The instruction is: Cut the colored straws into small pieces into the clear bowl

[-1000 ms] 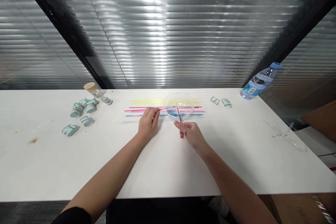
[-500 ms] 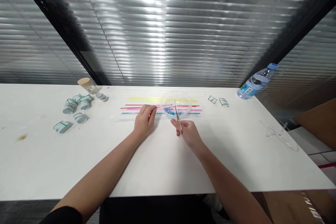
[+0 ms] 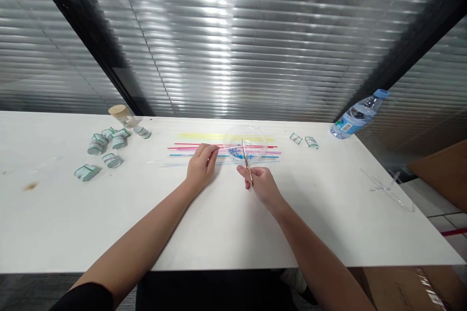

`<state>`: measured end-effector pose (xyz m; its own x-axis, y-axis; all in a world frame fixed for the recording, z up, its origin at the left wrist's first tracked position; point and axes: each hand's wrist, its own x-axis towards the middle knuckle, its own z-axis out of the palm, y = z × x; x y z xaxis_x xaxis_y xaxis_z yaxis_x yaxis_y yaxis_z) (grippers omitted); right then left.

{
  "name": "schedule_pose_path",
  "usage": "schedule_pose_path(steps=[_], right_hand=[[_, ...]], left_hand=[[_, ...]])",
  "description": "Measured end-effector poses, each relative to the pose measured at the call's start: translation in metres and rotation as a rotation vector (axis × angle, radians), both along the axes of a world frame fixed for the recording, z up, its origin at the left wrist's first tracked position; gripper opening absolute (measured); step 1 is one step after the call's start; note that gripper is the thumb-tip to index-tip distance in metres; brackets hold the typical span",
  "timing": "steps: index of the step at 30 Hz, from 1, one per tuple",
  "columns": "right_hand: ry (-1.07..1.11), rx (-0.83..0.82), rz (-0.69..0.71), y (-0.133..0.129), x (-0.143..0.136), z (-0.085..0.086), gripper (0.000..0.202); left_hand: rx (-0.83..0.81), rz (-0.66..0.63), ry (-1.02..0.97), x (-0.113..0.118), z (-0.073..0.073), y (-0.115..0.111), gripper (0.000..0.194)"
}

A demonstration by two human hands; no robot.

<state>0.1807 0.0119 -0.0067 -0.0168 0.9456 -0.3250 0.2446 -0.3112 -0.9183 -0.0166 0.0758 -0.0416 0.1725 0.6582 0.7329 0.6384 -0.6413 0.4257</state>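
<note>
My left hand pinches a thin pale strip that reaches right, over a clear round bowl. My right hand is closed around the handles of a pair of scissors. Their blades point away from me above the bowl, at the strip's far end; whether they touch it I cannot tell. Small blue pieces lie in the bowl. Beneath and beside the bowl, long thin strips are spread in rows: yellow strips, red strips, pink strips and blue strips.
On the left are several small green-and-white packets and a cork-topped jar. Two more packets sit right of the bowl. A water bottle stands at the right back, and a clear plastic piece lies near the right edge.
The view has shifted slightly. Both hands stay almost in place, and the scissor tips have moved a touch left along the strip.
</note>
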Motion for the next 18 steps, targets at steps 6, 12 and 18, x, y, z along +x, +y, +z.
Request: schedule_pose_path(steps=[6, 12, 18], right_hand=[[0.009, 0.006, 0.004, -0.0005, 0.0001, -0.0024, 0.061], [-0.007, 0.011, 0.001, -0.0004, -0.0004, -0.0022, 0.064], [-0.017, 0.012, -0.006, -0.0009, 0.0002, -0.0006, 0.065]], left_hand=[[0.008, -0.007, 0.003, -0.0003, -0.0002, 0.0014, 0.016], [-0.002, -0.009, 0.002, -0.0008, -0.0003, 0.0009, 0.016], [-0.008, -0.007, -0.001, -0.0005, 0.0003, 0.0003, 0.017]])
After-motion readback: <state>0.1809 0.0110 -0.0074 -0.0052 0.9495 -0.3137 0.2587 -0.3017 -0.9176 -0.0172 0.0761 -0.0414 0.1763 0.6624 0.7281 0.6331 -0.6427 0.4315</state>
